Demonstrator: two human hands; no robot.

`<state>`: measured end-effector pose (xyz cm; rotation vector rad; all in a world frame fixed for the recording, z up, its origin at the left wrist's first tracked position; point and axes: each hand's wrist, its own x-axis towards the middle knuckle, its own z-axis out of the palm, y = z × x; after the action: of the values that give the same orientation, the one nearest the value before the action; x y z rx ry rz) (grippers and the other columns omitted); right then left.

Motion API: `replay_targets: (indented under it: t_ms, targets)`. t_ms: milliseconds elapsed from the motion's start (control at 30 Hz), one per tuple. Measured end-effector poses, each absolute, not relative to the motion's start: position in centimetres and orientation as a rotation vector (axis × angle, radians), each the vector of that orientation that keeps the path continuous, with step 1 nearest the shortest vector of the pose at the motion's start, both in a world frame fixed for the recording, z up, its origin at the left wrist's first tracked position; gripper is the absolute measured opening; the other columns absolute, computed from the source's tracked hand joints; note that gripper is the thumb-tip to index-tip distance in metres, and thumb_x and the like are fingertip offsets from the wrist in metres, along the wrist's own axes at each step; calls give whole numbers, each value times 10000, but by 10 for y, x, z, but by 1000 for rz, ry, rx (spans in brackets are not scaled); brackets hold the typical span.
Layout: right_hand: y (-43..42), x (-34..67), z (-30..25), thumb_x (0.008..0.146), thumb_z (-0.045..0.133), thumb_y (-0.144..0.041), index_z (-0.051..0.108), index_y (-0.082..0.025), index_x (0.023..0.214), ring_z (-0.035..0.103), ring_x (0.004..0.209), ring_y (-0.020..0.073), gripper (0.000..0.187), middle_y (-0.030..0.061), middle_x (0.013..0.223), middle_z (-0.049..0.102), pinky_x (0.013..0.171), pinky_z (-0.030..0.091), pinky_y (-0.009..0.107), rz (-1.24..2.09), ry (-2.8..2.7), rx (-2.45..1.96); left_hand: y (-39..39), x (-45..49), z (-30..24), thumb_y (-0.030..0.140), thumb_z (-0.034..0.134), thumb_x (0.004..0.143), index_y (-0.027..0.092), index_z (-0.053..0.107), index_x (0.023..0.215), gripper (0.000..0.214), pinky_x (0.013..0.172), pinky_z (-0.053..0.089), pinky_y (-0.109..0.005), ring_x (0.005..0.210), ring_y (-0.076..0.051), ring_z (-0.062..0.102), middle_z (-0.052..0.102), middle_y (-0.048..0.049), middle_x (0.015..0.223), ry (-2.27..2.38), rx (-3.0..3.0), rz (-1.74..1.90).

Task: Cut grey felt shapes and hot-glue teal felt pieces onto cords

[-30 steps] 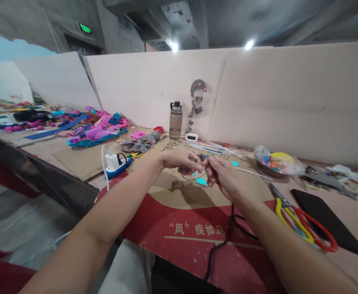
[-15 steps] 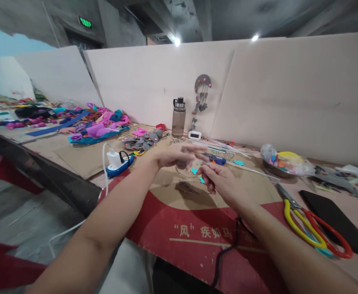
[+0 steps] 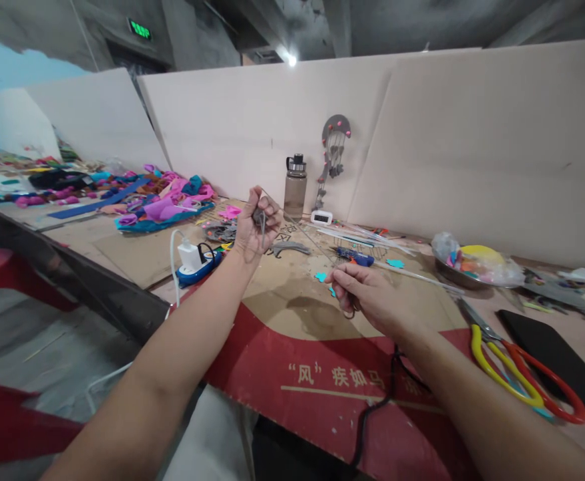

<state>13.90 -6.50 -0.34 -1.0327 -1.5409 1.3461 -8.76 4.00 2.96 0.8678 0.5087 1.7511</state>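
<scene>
My left hand [image 3: 253, 230] is raised over the board, fingers curled round a small dark grey piece and a loop of thin grey cord [image 3: 306, 234]. The cord runs taut and slanting down to my right hand [image 3: 362, 294], which pinches it between thumb and fingers. A short end of it hangs below the right fingers. Between the hands a grey curved felt piece [image 3: 291, 248] lies on the cardboard [image 3: 285, 310]. Beyond my right hand lies a blue glue gun [image 3: 355, 256], with small turquoise cutouts [image 3: 395, 264] near it.
A water bottle [image 3: 295, 190] and small digital clock [image 3: 321, 218] stand by the back panel, where a grey felt hanging [image 3: 336, 137] is fixed. Scissors [image 3: 507, 364] and a black tablet-like slab [image 3: 553, 357] lie right. A blue power strip [image 3: 197, 267] and fabric scraps [image 3: 165, 206] are left.
My left hand has risen and moved left, away from the right hand, and has closed. The cord now spans between them. My right hand has stayed nearly in place.
</scene>
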Motion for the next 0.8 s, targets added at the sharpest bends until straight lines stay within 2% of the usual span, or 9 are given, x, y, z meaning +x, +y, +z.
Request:
replay_targets:
  t_ms: [200, 300, 400, 500, 633, 667, 733, 800]
  targets:
    - [-68, 143, 2, 769, 686, -537, 625, -190, 908, 429, 447, 57, 378, -52, 618, 501, 385, 358, 193, 1572, -1504, -937, 61, -99, 22, 392, 413, 994, 259, 630, 1065, 264, 489, 395, -148, 582, -65, 569, 591, 19, 643, 573, 668, 1902]
    - [-69, 148, 9, 758, 725, -428, 614, -199, 1066, 442, 473, 52, 400, -46, 661, 538, 396, 373, 178, 1617, -1589, -1050, 68, -107, 19, 352, 427, 989, 231, 606, 1054, 226, 472, 391, -145, 527, -53, 547, 599, 27, 627, 502, 577, 1948]
    - [-68, 153, 13, 732, 734, -307, 593, -218, 1158, 469, 499, 57, 457, -18, 753, 615, 394, 386, 174, 1591, -1674, -1150, 70, -110, 17, 360, 527, 935, 206, 603, 969, 175, 433, 358, -140, 467, -38, 504, 599, 38, 610, 554, 623, 1941]
    - [-65, 156, 15, 747, 692, -290, 631, -208, 1084, 442, 478, 50, 352, -5, 754, 632, 368, 348, 167, 1470, -1640, -1212, 64, -100, 14, 318, 659, 823, 166, 617, 791, 161, 383, 291, -157, 421, -37, 456, 587, 30, 573, 863, 991, 1751]
    - [-62, 156, 16, 776, 633, -317, 667, -179, 935, 345, 420, 31, 214, -23, 669, 594, 338, 246, 165, 1307, -1562, -1261, 44, -71, 10, 214, 734, 708, 140, 618, 558, 204, 382, 236, -193, 374, -46, 378, 535, 18, 448, 1311, 1726, 1045]
    - [-62, 156, 16, 778, 623, -322, 668, -177, 913, 331, 413, 29, 204, -27, 665, 589, 338, 234, 167, 1279, -1548, -1253, 38, -64, 10, 203, 743, 693, 146, 611, 533, 215, 384, 222, -200, 377, -50, 370, 514, 22, 425, 1358, 1819, 991]
    - [-60, 155, 16, 780, 609, -338, 661, -176, 889, 322, 409, 29, 202, -31, 663, 585, 343, 225, 171, 1241, -1515, -1228, 25, -52, 13, 238, 758, 690, 150, 602, 537, 235, 404, 224, -198, 409, -52, 382, 492, 28, 429, 1291, 1930, 1008]
    - [-59, 154, 14, 777, 609, -362, 652, -179, 889, 319, 407, 32, 218, -33, 661, 582, 348, 219, 177, 1233, -1483, -1205, 13, -44, 16, 348, 706, 765, 155, 637, 685, 220, 433, 277, -191, 451, -62, 440, 544, 19, 511, 1085, 1872, 998]
